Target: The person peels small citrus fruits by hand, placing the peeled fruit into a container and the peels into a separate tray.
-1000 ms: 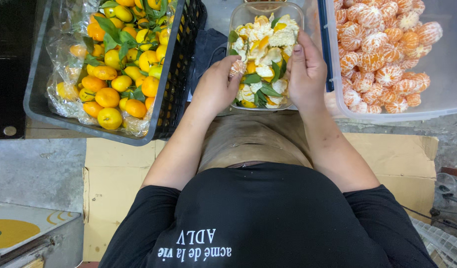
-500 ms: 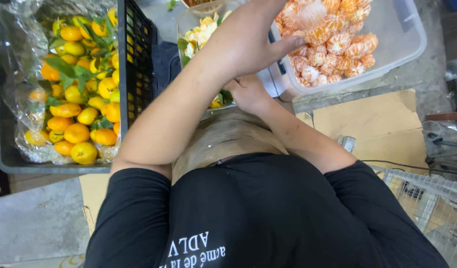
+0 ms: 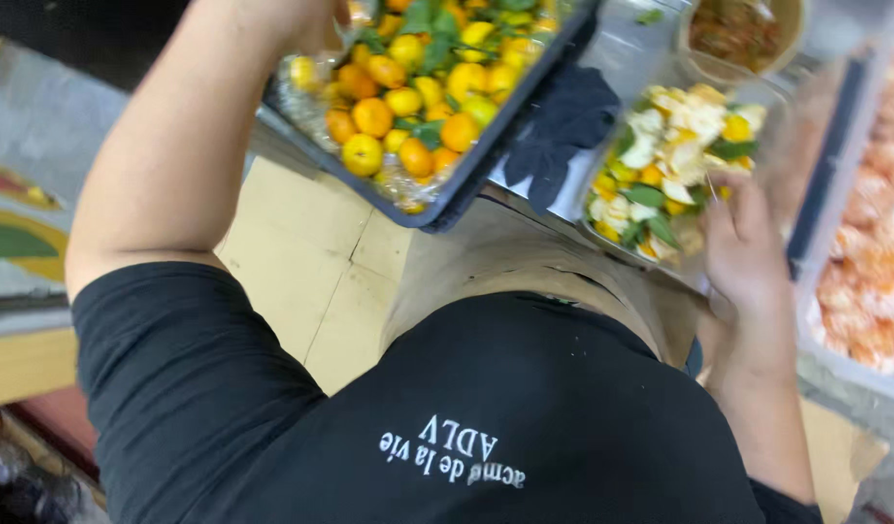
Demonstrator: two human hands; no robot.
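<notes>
Far left, at nine o'clock: grey floor with a painted green and yellow patch [image 3: 15,228]. Below centre-left: flattened cardboard [image 3: 292,262] under the lap.

Left arm [image 3: 175,155] rising from the black T-shirt [image 3: 418,427] toward twelve o'clock. Left hand [image 3: 321,19] at the frame's top edge, reaching into the near corner of the crate, mostly cut off; fingers out of sight, so cannot tell whether spread or pinching.

At eleven to twelve o'clock: dark crate [image 3: 437,209], lined with clear plastic, tilted in view, full of small oranges [image 3: 408,102] and green leaves. Fruit nearest the left hand lying at about four o'clock from it, just beside the wrist; contact not clear.

At one o'clock: dark cloth [image 3: 563,131] draped between crate and tub.

At two o'clock: clear tub [image 3: 758,126] heaped with white and orange peel [image 3: 675,155] and leaves. Right hand [image 3: 748,257] at three o'clock, fingers pointing up toward twelve, pressed flat and close together against the tub's near right side, thumb hidden. Tub sitting at about eleven o'clock from the palm, fingertips touching its wall just below the peel.

Above the tub, at one o'clock: round bowl [image 3: 743,34] of brownish scraps.

Far right, three o'clock: pale bin [image 3: 816,209] holding peeled fruit [image 3: 879,252], blurred, just beside the right hand.
</notes>
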